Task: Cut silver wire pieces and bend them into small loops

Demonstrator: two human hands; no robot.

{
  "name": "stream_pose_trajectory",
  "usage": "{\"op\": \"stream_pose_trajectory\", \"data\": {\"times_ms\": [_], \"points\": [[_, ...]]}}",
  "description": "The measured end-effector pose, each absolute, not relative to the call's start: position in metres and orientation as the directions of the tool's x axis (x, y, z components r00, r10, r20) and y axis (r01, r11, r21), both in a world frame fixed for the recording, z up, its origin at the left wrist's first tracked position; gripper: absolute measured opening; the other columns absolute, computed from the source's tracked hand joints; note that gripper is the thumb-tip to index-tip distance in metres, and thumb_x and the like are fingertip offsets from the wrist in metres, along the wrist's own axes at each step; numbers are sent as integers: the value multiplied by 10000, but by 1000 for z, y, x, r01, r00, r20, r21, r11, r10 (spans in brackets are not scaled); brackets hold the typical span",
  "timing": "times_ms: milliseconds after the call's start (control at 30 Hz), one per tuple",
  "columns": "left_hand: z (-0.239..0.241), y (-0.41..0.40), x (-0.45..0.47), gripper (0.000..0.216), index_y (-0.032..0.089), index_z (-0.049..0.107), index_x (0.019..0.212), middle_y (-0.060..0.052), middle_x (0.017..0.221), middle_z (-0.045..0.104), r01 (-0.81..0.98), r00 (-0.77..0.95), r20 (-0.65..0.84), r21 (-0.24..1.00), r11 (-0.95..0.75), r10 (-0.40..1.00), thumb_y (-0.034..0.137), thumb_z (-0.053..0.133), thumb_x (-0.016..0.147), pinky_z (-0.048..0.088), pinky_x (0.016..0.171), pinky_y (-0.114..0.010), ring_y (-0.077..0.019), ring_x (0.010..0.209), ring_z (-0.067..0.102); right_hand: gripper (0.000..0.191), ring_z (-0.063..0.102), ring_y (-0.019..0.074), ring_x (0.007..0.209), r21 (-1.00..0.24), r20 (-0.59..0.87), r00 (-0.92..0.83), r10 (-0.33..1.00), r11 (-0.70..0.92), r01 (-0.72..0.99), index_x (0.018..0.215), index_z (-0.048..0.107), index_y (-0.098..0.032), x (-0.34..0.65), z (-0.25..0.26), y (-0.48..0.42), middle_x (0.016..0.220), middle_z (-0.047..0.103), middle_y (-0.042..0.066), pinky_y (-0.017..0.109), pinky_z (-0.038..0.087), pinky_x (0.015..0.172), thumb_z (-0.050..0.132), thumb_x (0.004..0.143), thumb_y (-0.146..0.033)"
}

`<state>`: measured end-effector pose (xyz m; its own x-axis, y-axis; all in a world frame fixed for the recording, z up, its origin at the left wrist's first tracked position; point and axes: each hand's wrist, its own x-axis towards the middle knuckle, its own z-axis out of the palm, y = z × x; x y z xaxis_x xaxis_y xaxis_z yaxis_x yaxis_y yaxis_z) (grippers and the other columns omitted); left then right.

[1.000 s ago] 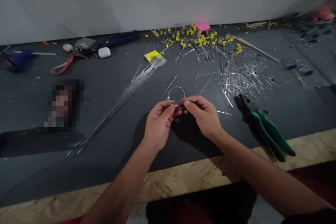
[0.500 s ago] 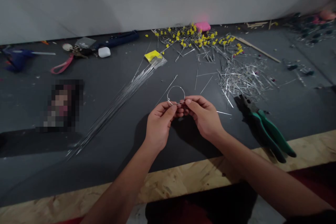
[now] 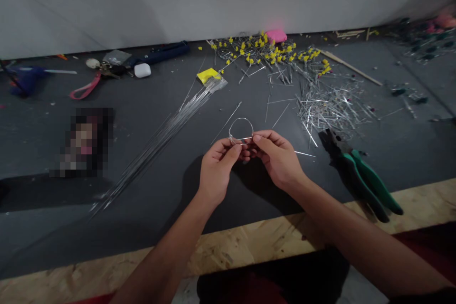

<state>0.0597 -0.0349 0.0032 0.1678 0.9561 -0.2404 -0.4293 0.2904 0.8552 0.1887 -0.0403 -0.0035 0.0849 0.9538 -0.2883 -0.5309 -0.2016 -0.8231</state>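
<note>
My left hand and my right hand meet over the dark mat, fingers pinched together. Between them they hold a thin silver wire bent into a small loop that stands up above the fingertips. The loop's two ends cross at the pinch, where both thumbs and forefingers press on them. A long bundle of straight silver wires lies just left of my left hand. Green-handled pliers lie on the mat to the right of my right hand.
A heap of short cut wires lies behind the pliers. Yellow-tipped pins and a pink lump sit near the wall. Keys with a pink strap, a white case and a blue tool lie at the left. The wooden table edge runs in front.
Both hands stay pinched on the wire loop, with only small finger shifts at the crossing. The view has drifted slightly.
</note>
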Motion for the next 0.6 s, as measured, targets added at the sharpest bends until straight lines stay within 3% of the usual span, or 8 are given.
{"op": "stream_pose_trajectory", "data": {"times_ms": [367,600], "points": [[4,-34,58,74,167,629,807,5,754,656,-418,155,-229,866,274,961,188,650,740,513,644,-251,-103,668,619,81,613,116,672,-792,-311,-37,950,-281,-542,763,694,-213,192,-3,-38,744,700,-7,276,473,658,725,727,-278],[1,-34,58,66,174,620,820,-1,795,664,-358,190,-214,894,271,958,196,641,761,513,662,-245,-102,703,625,125,584,109,634,-839,-310,38,950,-255,-481,786,702,-210,192,-4,-38,721,693,-12,284,465,658,744,698,-290]]}}
